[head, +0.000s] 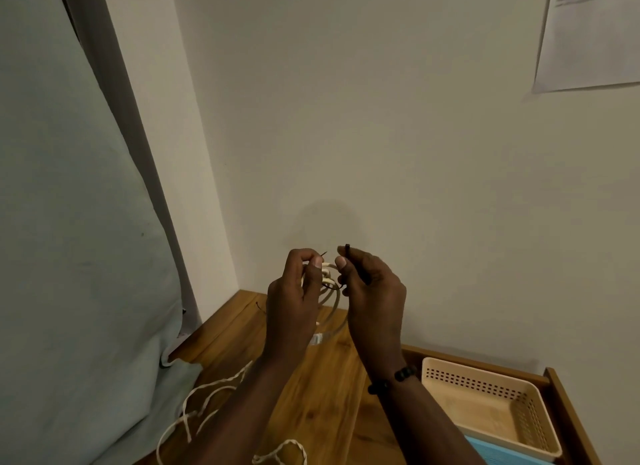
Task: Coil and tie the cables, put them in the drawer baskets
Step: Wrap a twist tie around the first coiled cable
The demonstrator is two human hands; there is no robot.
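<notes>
Left hand point(294, 291) grips a pale, coiled cable point(330, 291) above the tabletop point(322, 395); right hand point(374, 291) pinches a thin black tie point(347, 257) beside it.

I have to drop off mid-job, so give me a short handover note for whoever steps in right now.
Left hand: pinching the coiled white cable, raised above the wooden top.
Right hand: holding a black tie beside the coil.
Beige basket sits empty in the open drawer; a blue basket shows in front of it.
Done: this cable is coiled.
Left: close the tie, drop the coil in a basket, then handle the loose white cable on the top.
</notes>
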